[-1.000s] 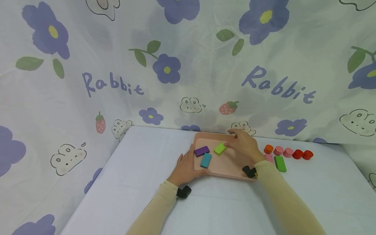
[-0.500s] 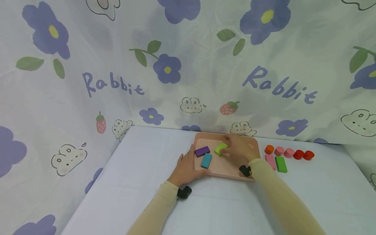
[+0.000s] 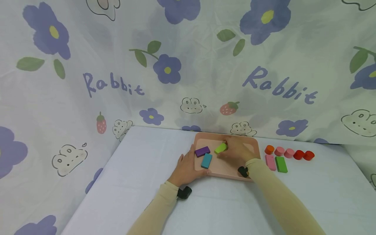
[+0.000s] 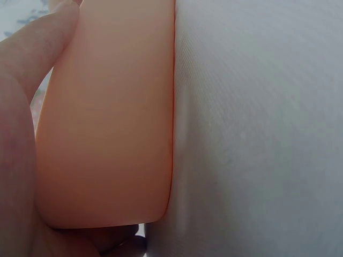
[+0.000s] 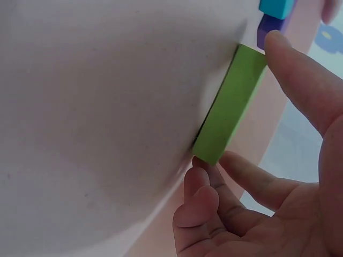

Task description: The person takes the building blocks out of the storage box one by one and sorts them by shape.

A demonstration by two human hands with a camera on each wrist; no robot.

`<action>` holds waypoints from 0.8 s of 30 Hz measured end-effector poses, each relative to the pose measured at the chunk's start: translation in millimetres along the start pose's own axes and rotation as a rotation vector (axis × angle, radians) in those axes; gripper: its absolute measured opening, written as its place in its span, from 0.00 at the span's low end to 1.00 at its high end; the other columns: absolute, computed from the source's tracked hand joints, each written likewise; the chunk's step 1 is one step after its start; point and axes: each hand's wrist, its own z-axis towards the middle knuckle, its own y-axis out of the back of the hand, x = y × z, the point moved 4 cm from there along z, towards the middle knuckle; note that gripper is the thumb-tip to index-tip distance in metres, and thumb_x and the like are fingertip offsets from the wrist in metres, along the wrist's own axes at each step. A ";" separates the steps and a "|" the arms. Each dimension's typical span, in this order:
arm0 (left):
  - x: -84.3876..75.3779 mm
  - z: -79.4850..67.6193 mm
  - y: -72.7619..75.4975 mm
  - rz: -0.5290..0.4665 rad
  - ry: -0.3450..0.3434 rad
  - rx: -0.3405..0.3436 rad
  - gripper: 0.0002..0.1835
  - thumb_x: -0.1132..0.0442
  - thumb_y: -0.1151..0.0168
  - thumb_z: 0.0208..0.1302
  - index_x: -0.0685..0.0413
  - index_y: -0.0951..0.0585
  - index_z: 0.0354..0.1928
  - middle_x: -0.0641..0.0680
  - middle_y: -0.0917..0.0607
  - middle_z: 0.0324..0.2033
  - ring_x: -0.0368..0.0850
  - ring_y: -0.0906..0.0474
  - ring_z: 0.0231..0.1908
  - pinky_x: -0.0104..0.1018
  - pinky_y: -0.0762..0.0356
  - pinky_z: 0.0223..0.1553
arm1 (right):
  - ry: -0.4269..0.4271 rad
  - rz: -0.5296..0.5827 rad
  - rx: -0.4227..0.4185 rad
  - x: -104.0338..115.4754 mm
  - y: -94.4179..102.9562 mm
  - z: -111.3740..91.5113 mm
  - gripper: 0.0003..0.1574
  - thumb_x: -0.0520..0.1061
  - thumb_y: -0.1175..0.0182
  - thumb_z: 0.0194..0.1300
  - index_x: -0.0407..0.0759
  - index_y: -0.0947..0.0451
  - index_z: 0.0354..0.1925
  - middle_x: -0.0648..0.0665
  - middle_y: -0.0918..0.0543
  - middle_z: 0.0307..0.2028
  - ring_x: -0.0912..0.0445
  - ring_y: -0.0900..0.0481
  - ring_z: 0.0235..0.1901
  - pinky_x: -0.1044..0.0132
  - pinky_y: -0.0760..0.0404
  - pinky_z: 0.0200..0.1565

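Observation:
A shallow pink tray (image 3: 226, 164) lies on the white table with a purple block (image 3: 202, 151), a blue block (image 3: 207, 161) and a lime-green block (image 3: 221, 148) inside. My left hand (image 3: 185, 169) holds the tray's near left corner, thumb along the front wall and fingers at the left side. In the left wrist view the tray wall (image 4: 112, 118) fills the space beside the thumb. My right hand (image 3: 238, 148) reaches into the tray and pinches the lime-green block; in the right wrist view its thumb (image 5: 300, 80) is at one end and the index fingertip at the other.
To the right of the tray runs a row of short cylinders: one orange (image 3: 269, 149), then pink (image 3: 279, 151) and red ones (image 3: 299, 154). Below them lie a pink block (image 3: 270, 162) and a green block (image 3: 281, 164). A patterned curtain (image 3: 188, 85) hangs behind the table.
My right hand has come down and leftward from above the tray's back edge onto the lime-green block, which has turned slightly. The left hand stays on the tray.

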 end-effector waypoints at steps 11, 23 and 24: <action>0.8 -0.3 -0.4 0.006 -0.006 -0.004 0.70 0.24 0.36 0.51 0.57 0.61 0.80 0.59 0.46 0.78 0.54 0.46 0.76 0.61 0.61 0.74 | -0.007 -0.127 -0.015 3.5 -5.1 -0.1 0.45 0.55 0.24 0.55 0.34 0.28 0.63 0.39 0.25 0.53 0.46 0.28 0.51 0.50 0.24 0.60; 0.3 -0.4 -1.2 0.013 -0.004 -0.004 0.69 0.25 0.35 0.52 0.57 0.61 0.80 0.59 0.45 0.78 0.53 0.46 0.76 0.60 0.60 0.74 | 0.003 -0.178 -0.013 3.1 -6.1 0.5 0.47 0.57 0.26 0.59 0.33 0.31 0.66 0.37 0.26 0.57 0.44 0.29 0.52 0.49 0.25 0.61; 0.4 -0.3 -1.3 0.014 -0.004 -0.005 0.69 0.25 0.35 0.52 0.57 0.61 0.80 0.59 0.45 0.78 0.53 0.46 0.76 0.60 0.60 0.74 | 0.001 -0.168 -0.014 2.6 -5.8 0.6 0.47 0.56 0.26 0.59 0.33 0.31 0.67 0.37 0.26 0.56 0.45 0.29 0.52 0.49 0.25 0.61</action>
